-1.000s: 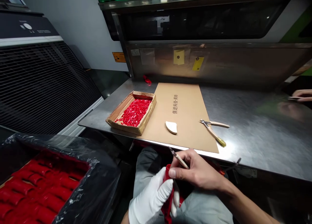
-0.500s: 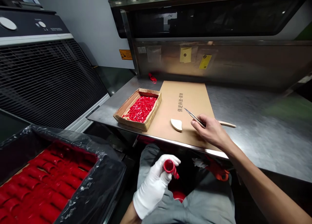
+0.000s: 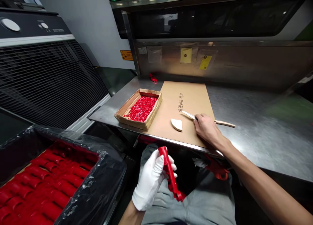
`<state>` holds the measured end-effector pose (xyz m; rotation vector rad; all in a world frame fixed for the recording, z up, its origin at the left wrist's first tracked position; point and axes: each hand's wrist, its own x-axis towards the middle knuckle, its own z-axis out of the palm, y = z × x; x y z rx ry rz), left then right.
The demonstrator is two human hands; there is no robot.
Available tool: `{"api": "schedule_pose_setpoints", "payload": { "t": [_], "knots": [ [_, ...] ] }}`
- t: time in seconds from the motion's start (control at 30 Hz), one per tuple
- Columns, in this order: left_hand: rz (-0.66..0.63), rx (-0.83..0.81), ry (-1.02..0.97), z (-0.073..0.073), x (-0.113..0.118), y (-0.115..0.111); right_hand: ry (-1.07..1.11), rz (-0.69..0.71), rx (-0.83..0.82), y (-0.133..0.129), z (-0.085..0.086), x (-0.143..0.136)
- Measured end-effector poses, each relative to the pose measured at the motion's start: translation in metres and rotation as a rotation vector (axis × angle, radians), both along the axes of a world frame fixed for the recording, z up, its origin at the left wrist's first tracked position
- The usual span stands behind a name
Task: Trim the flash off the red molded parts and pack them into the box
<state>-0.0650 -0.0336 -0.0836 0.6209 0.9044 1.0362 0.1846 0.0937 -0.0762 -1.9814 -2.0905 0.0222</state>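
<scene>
My left hand (image 3: 149,177), in a white glove, is closed around a red plastic tubular part (image 3: 171,174) with a round collar at its upper end. It holds this part tilted over my lap, below the table edge. On the cardboard sheet (image 3: 193,91), my bare right hand (image 3: 206,127) is closed on a slim knife (image 3: 188,115), its blade pointing left and lying low over the board. A pale wooden strip (image 3: 226,123) sticks out beyond that hand to the right. Left of the hand lies a whitish wedge-shaped piece (image 3: 176,124).
A shallow cardboard tray (image 3: 153,117) of small red bits stands left on the metal table (image 3: 256,130). A red scrap (image 3: 153,78) lies behind it. At lower left, a plastic-lined bin (image 3: 107,166) holds several red parts. Orange-handled scissors (image 3: 221,174) are by my right leg.
My left hand has turned the red part from end-on to lengthwise, its collar now up. My right hand has lowered the knife toward the cardboard, blade flatter and tip further left.
</scene>
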Motion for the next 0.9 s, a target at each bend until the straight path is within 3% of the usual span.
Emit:
{"api": "schedule_pose_setpoints", "payload": {
  "t": [0.17,0.43,0.53,0.6,0.7,0.8,0.9],
  "knots": [
    [0.046,-0.063,0.038,0.008,-0.003,0.001,-0.049,-0.015,0.011,0.001,0.0,-0.002],
    [0.019,-0.094,-0.018,-0.011,-0.009,0.003,0.016,-0.036,0.027,0.005,-0.005,-0.003],
    [0.005,-0.107,0.001,-0.009,-0.009,0.004,0.106,-0.023,0.044,0.002,0.002,-0.005],
    [0.007,-0.028,0.093,-0.002,-0.009,0.003,0.201,0.005,0.055,-0.006,0.012,-0.01],
    [0.007,0.23,0.369,0.01,-0.009,-0.002,0.395,0.103,0.021,-0.034,0.03,-0.026],
    [0.028,0.43,0.556,0.013,-0.01,-0.009,0.582,0.267,-0.124,-0.07,0.046,-0.048],
    [0.071,0.553,0.603,0.007,-0.009,-0.013,0.888,0.356,-0.356,-0.098,0.053,-0.067]
  ]
}}
